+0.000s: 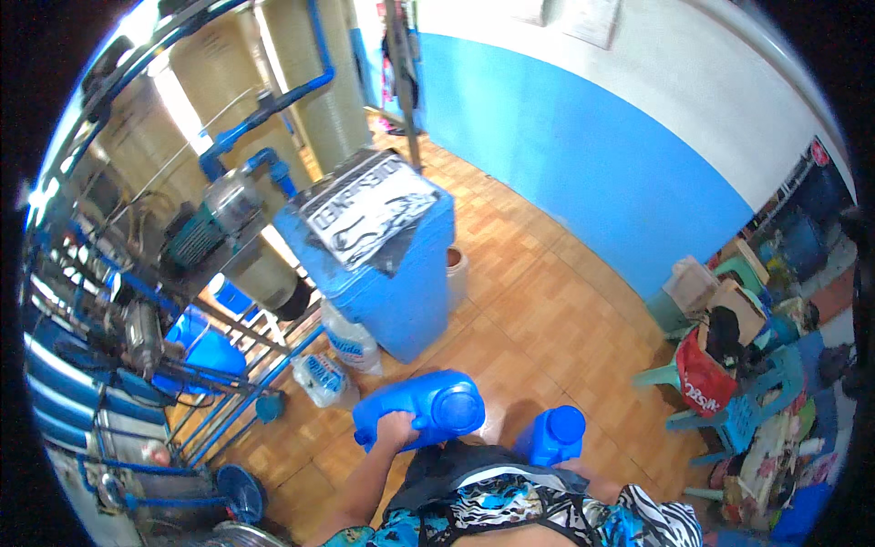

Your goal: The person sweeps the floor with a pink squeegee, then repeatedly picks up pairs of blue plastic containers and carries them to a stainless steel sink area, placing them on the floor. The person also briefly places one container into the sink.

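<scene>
A large blue plastic water jug (387,401) with a round blue cap is tilted in front of my body on the left. My left hand (397,428) is closed around its handle. Close to my right side is a second blue jug (538,439), also capped. My right hand (574,466) is at this jug's handle, wrapped on it, though its fingers are partly hidden. Both jugs appear to hang over the tiled floor (501,319).
Ahead stands a blue chest (401,314) topped with a printed sheet. Filled clear plastic bags (321,378) sit beside it. Pipes and a pump (205,223) line the left; a blue basin (241,492) lies below. Turquoise chairs (738,424) with a red bag (702,374) crowd the right.
</scene>
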Demonstrator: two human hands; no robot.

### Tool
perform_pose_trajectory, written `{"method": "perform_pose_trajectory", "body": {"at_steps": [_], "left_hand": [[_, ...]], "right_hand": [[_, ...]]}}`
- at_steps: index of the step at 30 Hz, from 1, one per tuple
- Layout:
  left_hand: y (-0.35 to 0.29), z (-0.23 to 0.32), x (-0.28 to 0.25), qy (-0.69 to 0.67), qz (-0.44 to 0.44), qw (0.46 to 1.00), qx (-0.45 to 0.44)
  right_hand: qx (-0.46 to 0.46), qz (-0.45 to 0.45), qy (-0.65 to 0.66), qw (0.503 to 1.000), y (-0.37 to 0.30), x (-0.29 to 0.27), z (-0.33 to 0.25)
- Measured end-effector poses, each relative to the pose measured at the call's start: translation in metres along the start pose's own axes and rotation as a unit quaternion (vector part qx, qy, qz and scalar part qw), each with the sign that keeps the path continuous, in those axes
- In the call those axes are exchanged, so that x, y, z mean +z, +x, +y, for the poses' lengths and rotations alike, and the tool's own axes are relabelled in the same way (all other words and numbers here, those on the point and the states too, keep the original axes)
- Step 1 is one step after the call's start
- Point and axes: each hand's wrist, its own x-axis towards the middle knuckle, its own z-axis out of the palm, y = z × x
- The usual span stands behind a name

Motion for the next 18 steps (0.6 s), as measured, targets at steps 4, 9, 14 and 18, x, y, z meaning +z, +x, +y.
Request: {"method": "perform_pose_trajectory", "body": {"at_steps": [4, 9, 14, 18], "left_hand": [[0.054, 0.062, -0.046, -0.008, 0.047, 0.999, 0.016], [0.120, 0.102, -0.093, -0.104, 0.114, 0.988, 0.027], [0.203, 0.129, -0.141, -0.120, 0.075, 0.989, 0.038], [0.270, 0.166, -0.179, -0.151, 0.077, 0.984, 0.054]], "right_hand": [[0.005, 0.026, 0.068, 0.997, 0.014, -0.007, 0.028], [0.060, 0.063, 0.061, 0.994, 0.033, -0.051, 0.003], [0.104, 0.100, 0.019, 0.989, 0.047, -0.128, -0.075], [0.119, 0.123, -0.008, 0.985, 0.058, -0.188, -0.145]]}}
